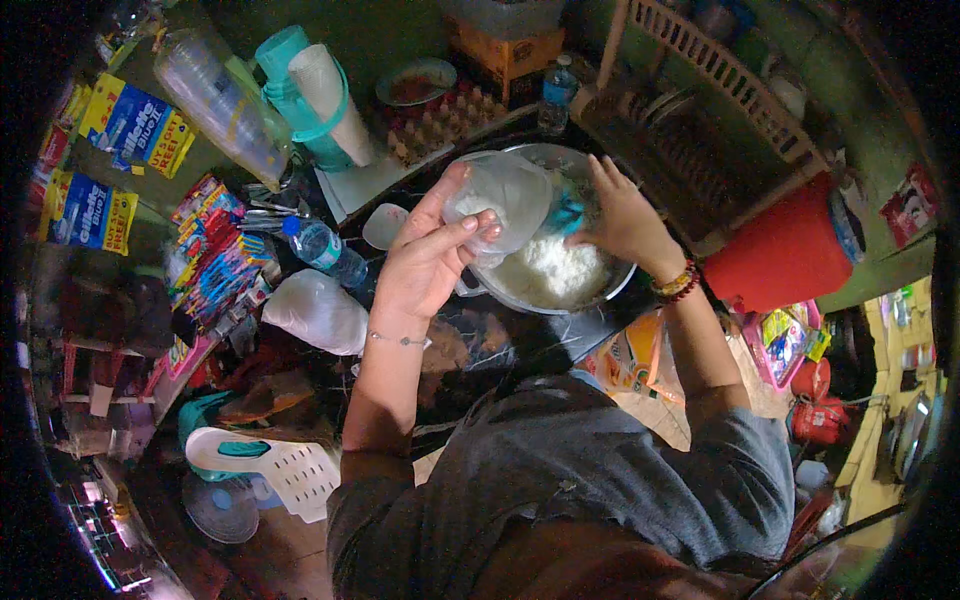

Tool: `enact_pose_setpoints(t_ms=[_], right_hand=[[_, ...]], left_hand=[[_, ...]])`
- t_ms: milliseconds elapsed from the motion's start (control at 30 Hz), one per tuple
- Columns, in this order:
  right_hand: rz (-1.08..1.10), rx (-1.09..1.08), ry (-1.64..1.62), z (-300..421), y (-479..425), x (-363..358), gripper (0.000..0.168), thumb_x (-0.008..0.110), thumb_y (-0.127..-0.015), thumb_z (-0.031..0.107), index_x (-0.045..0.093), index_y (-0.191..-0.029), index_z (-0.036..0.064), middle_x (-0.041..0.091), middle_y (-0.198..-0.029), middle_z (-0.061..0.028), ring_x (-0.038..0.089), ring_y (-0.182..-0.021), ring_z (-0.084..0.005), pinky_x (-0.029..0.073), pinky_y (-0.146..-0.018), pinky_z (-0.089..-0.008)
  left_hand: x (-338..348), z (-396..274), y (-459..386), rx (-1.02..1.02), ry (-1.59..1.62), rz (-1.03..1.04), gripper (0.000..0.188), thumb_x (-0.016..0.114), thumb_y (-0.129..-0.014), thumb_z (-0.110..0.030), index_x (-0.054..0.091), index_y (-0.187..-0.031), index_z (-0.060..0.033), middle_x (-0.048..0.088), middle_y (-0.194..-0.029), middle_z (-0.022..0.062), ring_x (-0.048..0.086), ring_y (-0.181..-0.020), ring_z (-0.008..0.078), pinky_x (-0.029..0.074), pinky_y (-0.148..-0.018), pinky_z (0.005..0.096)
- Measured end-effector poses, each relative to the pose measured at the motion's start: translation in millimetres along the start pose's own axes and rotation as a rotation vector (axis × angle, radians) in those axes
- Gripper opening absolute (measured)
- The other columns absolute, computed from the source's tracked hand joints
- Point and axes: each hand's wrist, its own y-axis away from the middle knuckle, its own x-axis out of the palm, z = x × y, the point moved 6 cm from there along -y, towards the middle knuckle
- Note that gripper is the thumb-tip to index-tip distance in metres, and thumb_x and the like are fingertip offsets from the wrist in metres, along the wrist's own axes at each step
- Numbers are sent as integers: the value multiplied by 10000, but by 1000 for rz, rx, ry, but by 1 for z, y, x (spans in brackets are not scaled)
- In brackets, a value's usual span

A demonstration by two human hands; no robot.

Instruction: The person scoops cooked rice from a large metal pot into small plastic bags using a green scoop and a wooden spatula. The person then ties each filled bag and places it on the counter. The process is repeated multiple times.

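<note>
My left hand (431,255) grips a translucent plastic container (514,199), perhaps a cup or a bag, tilted over the left side of a metal pot (626,281). Some white powder shows through its wall. Inside the pot lies a heap of white powder (566,266) on a pale layer. Over the pot's right side is my right hand (630,214), fingers spread and nothing seen in its grasp; its thumb is close to the powder. A teal object (568,215) shows between the container and my right hand, its shape partly hidden.
Left of the pot are a white plastic bag (315,311), a water bottle (326,251) and a small pale dish (385,225). Behind stand egg trays (442,124), teal containers (330,150) and another bottle (556,94). A wooden rack (675,150) and a red bucket (780,244) flank the right.
</note>
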Motion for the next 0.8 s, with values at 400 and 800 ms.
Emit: enact_pose_setpoints(t_ms=[400, 800], right_hand=[[82, -252, -677, 99, 30, -19, 150, 733, -728, 21, 716, -876, 35, 701, -905, -85, 667, -849, -190, 516, -757, -282], [454, 113, -928, 129, 146, 173, 968, 587, -714, -161, 151, -1507, 182, 593, -1234, -148, 577, -1144, -262, 467, -916, -331]], left_hand=[[1, -63, 113, 101, -866, -74, 243, 649, -836, 12, 654, -1076, 42, 611, -1104, 145, 624, -958, 191, 513, -807, 271], [-101, 72, 180, -215, -641, -162, 437, 725, -758, -14, 579, -1170, -15, 593, -1041, 38, 574, -774, 81, 473, -664, 218]])
